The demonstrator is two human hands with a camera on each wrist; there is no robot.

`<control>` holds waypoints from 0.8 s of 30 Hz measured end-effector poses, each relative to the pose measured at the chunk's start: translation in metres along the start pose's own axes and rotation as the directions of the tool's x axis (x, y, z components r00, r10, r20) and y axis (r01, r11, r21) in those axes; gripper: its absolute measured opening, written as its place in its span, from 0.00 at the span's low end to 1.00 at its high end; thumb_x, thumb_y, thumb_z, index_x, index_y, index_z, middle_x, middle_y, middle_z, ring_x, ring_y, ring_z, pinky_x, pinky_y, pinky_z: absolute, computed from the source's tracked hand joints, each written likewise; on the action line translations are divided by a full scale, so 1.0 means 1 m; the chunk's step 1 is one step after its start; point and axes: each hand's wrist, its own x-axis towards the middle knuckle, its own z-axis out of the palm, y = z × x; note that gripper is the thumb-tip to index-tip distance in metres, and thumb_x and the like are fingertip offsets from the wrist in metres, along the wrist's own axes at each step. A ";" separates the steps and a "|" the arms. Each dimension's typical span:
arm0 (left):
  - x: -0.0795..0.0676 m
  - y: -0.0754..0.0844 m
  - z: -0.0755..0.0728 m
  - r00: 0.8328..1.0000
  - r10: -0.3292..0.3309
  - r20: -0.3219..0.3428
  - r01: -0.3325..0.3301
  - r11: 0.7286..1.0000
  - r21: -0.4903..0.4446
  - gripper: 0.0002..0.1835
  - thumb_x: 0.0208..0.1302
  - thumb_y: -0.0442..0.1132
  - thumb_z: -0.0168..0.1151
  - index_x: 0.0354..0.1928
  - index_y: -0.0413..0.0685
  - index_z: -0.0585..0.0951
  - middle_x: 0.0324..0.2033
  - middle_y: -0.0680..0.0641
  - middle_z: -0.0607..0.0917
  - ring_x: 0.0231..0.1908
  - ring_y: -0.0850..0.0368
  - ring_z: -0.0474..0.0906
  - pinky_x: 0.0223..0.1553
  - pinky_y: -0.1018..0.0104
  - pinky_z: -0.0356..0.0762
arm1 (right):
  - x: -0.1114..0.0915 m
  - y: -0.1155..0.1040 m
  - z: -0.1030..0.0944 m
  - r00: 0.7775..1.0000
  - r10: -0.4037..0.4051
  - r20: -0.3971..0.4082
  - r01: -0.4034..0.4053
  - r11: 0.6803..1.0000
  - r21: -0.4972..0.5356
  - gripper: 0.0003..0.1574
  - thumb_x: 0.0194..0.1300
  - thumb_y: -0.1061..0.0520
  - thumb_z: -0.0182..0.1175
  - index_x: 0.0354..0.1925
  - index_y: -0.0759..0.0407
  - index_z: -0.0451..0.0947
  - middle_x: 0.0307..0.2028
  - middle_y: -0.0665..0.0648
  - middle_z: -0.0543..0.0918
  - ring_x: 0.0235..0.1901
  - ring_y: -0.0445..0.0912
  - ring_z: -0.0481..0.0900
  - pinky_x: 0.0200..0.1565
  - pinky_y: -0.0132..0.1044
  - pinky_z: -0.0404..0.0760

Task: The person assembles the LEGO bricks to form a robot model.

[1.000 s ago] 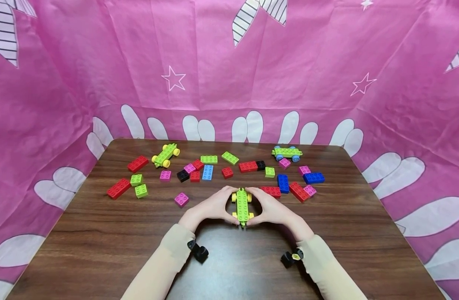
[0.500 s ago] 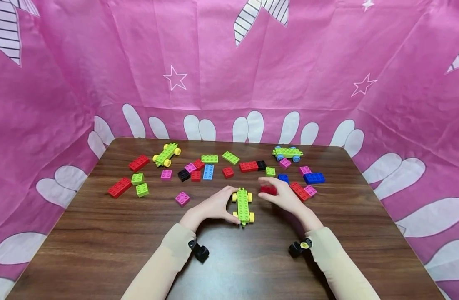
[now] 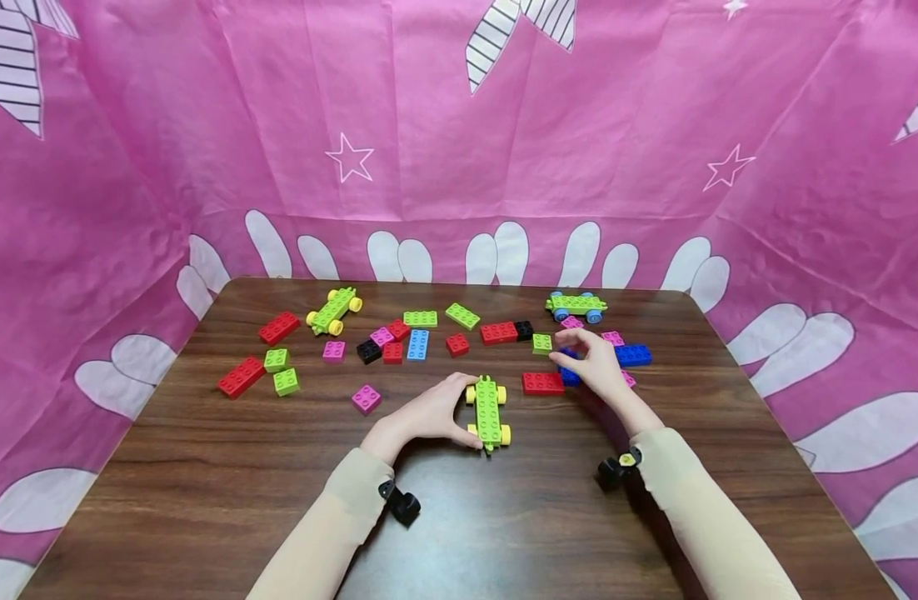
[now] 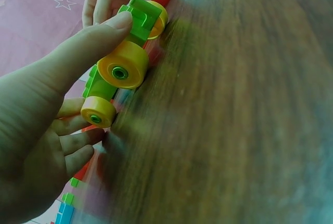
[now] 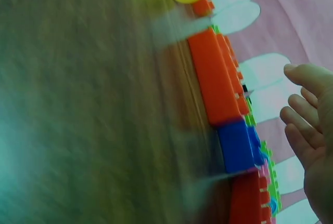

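Note:
A lime-green toy car base [image 3: 487,412] with yellow wheels stands on the table in front of the person. My left hand [image 3: 434,412] holds it from the left, the thumb [image 4: 99,42] at its near end and the fingers at its far end. To the right, my right hand [image 3: 597,364] is raised over the bricks, fingers loosely bent and holding nothing. It partly covers a blue brick [image 3: 569,377] in the head view. Left of that lies a red brick [image 3: 543,384], and a small lime brick [image 3: 542,343] sits just beyond the fingertips.
Loose bricks lie across the back half of the wooden table [image 3: 204,483]. Two more car bases stand behind them: a yellow-wheeled one [image 3: 335,311] at left and a blue-wheeled one [image 3: 576,305] at right. Pink cloth [image 3: 429,125] surrounds the table's back and sides.
My right hand has let go of the car base and moved right and away from the person, over the blue brick. The left hand and the car base have stayed in place.

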 end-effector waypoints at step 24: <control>0.002 -0.005 0.003 1.000 -0.015 0.006 0.015 1.000 0.006 0.55 0.44 0.58 0.76 0.71 0.44 0.60 0.65 0.47 0.67 0.65 0.56 0.65 0.66 0.60 0.64 | 0.039 0.047 -0.023 0.983 0.180 -0.022 -0.181 0.978 -0.100 0.32 0.60 0.53 0.68 0.59 0.66 0.73 0.54 0.70 0.78 0.51 0.62 0.76 0.57 0.55 0.73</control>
